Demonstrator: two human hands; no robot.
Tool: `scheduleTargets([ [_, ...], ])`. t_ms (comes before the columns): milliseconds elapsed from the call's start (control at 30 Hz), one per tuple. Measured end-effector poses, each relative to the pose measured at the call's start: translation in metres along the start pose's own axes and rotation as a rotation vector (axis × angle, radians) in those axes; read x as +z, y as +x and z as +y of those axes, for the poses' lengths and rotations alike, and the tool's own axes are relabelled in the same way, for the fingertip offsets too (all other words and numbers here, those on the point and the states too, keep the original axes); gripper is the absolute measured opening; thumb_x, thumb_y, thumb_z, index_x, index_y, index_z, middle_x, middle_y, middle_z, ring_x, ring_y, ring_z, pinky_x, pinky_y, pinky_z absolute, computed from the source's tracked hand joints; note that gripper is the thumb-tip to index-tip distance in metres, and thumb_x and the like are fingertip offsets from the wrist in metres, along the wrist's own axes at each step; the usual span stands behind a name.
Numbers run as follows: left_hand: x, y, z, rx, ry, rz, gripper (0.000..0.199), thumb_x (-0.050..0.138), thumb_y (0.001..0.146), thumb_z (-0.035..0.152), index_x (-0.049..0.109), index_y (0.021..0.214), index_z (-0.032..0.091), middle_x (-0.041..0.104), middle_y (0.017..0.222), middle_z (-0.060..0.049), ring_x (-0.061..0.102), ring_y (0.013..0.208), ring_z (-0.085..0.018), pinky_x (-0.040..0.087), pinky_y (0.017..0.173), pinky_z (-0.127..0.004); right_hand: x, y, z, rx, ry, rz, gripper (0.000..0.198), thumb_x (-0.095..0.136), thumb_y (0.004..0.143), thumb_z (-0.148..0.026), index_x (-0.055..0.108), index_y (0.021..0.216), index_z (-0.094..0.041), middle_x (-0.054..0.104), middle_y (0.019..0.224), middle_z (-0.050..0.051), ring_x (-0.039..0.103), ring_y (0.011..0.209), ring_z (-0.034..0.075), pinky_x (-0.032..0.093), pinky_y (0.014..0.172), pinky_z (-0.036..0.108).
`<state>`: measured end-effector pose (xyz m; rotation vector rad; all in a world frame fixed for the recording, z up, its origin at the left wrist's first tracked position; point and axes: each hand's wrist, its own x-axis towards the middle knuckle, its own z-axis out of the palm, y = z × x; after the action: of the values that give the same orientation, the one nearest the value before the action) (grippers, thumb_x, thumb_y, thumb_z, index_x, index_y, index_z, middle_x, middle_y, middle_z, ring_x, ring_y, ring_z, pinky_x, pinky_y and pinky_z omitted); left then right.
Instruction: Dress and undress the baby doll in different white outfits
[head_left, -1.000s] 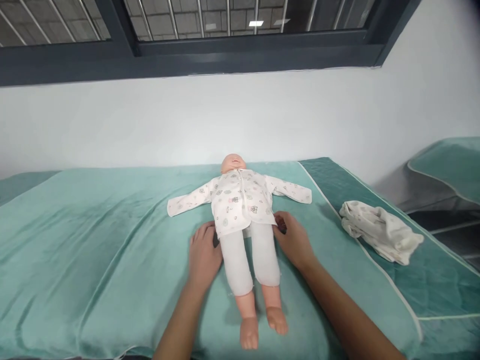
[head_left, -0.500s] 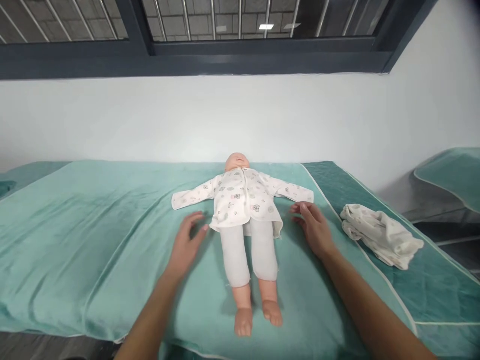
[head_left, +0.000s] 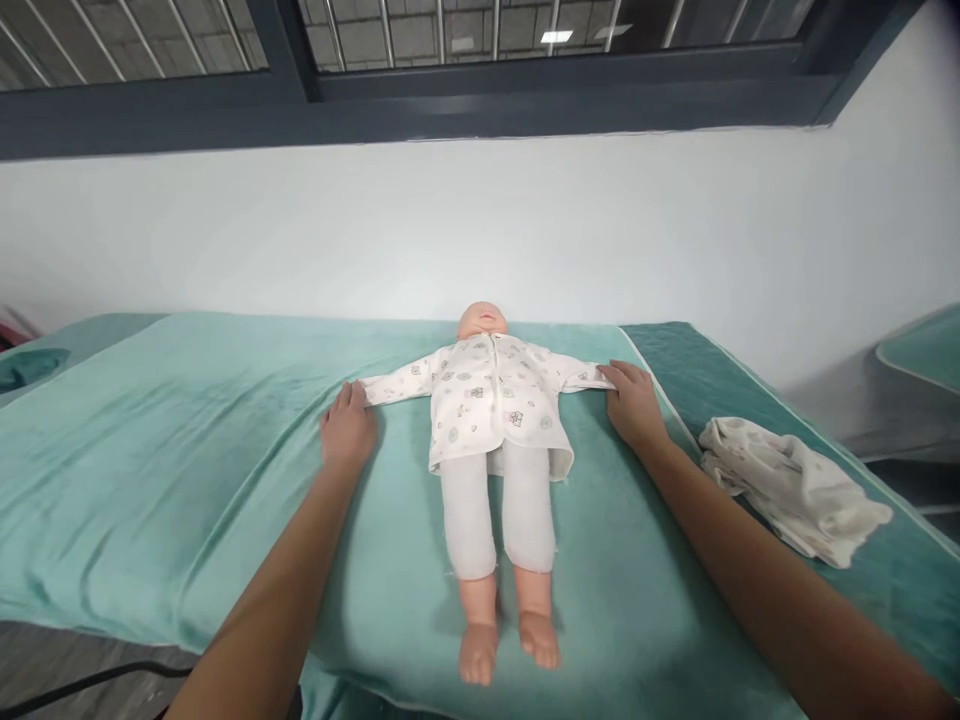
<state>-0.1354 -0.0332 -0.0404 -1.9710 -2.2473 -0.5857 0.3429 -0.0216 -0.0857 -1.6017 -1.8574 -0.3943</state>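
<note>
At far left, a red thing (head_left: 10, 336) is cut off by the edge, so I can't tell what it is. A dark green cloth lump (head_left: 31, 368) lies near it on the green bed (head_left: 225, 430). Lower down, a black cord (head_left: 105, 682) goes out of sight behind my left arm (head_left: 266, 590). That arm reaches up and forward. My left grip (head_left: 348, 428) is knuckles up, touching a sleeve end. My thumb is hidden, so I can't tell if I'm squeezing. In the middle, the doll (head_left: 482, 320) lies on its back, feet toward me, its arms hidden in the white shirt (head_left: 499, 400). My right grip (head_left: 636, 405) pinches the other sleeve's end, which my fingers cover. My right arm (head_left: 757, 560) slants up to it. Further right sits a crumpled white cloth (head_left: 796, 490), its folds hard to make out.
</note>
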Motion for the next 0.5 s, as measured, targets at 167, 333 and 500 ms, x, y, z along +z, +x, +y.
scheduleTargets([
  [167,-0.001,0.005,-0.005,-0.081,-0.080,0.046,0.054,0.030,0.091,0.012,0.046,0.142,0.013,0.053,0.143,-0.017,0.050,0.130,-0.034,0.040,0.104,-0.051,0.009,0.006,0.010,-0.018,-0.008,0.032,0.045,0.038,0.086,-0.009,0.064,0.122,-0.011,0.060,0.126,0.018,0.050,0.121,0.028,0.041,0.103,0.047],
  [333,-0.003,0.007,-0.001,-0.151,-0.062,0.085,0.057,0.033,0.086,0.006,0.048,0.140,0.011,0.053,0.142,-0.018,0.049,0.131,-0.034,0.040,0.104,-0.052,0.005,0.000,0.006,0.048,-0.068,0.013,0.049,0.040,0.081,-0.005,0.064,0.124,-0.014,0.062,0.127,0.016,0.048,0.124,0.030,0.040,0.103,0.050],
  [500,-0.004,-0.005,0.007,-0.039,-0.017,0.091,0.055,0.036,0.086,0.009,0.049,0.140,0.014,0.047,0.147,-0.017,0.042,0.135,-0.036,0.038,0.104,-0.054,-0.015,-0.013,-0.021,0.166,-0.107,-0.006,0.054,0.044,0.078,-0.007,0.058,0.131,-0.013,0.056,0.133,0.020,0.045,0.128,0.035,0.039,0.102,0.055],
])
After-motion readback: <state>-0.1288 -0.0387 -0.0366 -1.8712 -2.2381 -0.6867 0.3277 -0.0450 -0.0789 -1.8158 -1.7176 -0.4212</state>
